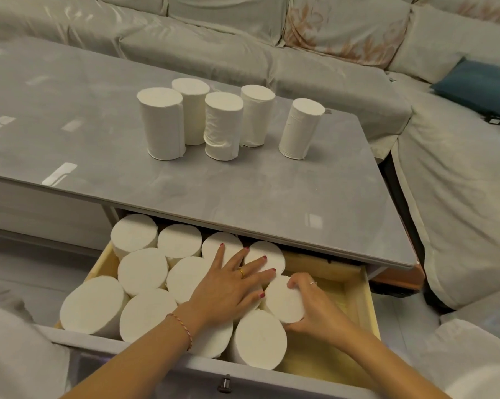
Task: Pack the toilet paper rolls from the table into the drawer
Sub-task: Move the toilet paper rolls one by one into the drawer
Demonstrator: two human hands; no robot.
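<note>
The wooden drawer [358,306] stands pulled out below the grey table [243,182]. Several white toilet paper rolls [142,272] stand upright in its left and middle part, packed close together. My left hand [231,286] lies flat with fingers spread on top of the packed rolls. My right hand [309,309] grips one roll [283,303] at the right end of the group, holding it upright among the others. Several more rolls [162,122] stand upright on the table's far half.
The right part of the drawer shows bare wood. A light sofa [271,38] wraps around the table at the back and right, with a dark blue cushion [479,84] on it. The drawer's grey front with a dark handle [225,384] is close to me.
</note>
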